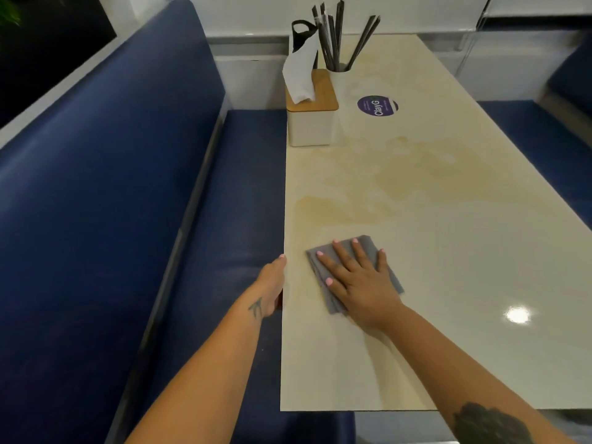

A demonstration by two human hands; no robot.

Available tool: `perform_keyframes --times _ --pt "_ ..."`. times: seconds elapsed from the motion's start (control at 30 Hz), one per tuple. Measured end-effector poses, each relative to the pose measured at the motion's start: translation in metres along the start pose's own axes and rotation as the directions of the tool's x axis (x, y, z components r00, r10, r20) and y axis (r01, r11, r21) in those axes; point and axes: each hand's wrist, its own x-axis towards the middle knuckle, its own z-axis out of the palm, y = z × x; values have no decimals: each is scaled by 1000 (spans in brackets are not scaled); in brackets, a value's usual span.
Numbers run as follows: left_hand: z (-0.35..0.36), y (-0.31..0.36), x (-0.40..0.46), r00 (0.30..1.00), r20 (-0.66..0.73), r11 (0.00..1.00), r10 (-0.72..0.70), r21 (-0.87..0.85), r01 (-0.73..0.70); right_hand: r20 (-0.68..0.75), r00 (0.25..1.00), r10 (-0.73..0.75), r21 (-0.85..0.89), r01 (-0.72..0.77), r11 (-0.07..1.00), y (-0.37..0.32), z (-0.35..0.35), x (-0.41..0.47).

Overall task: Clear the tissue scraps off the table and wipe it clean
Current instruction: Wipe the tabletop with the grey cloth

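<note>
Fingers (341, 251) of right hand (358, 280) spread flat on cloth (365, 243); left hand (272, 280) cupped at table (448, 235) edge. Best wiped toward left palm, pressure even.

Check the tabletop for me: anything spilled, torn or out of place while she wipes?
Nothing stands out. The right hand presses the grey cloth flat on the table; the left hand rests at its edge. No scraps show. The tissue box stands upright.
</note>
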Motion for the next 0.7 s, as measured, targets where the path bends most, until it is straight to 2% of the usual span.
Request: perform_keyframes --times 0.1,0.2,0.3,0.4,0.47,0.6,0.7 --pt "-2 3 -4 1000 25 1000 6 25 -7 26 991 134 7 -134 991 9 -4 11" --pt "-5 6 -4 998 57 1000 -4 -7 4 17 972 232 19 -233 972 -27 -6 37" --pt "-10 6 -7 984 173 996 -39 -75 53 -7 993 119 42 -118 992 -62 2 27" --pt "-18 -2 -3 955 292 979 -46 -178 102 -25 1000 -2 10 3 1000 -54 8 -8" --pt "-20 -6 -5 946 320 965 -42 -233 122 -16 1000 5 8 -5 1000 -37 7 -16" --pt "-20 -10 -11 939 344 945 -17 -301 128 -10 987 158 -9 -158 987 -40 4 16" --pt "-21 -11 -12 950 311 932 -28 -335 138 -19 997 78 12 -78 997 -70 10 23"
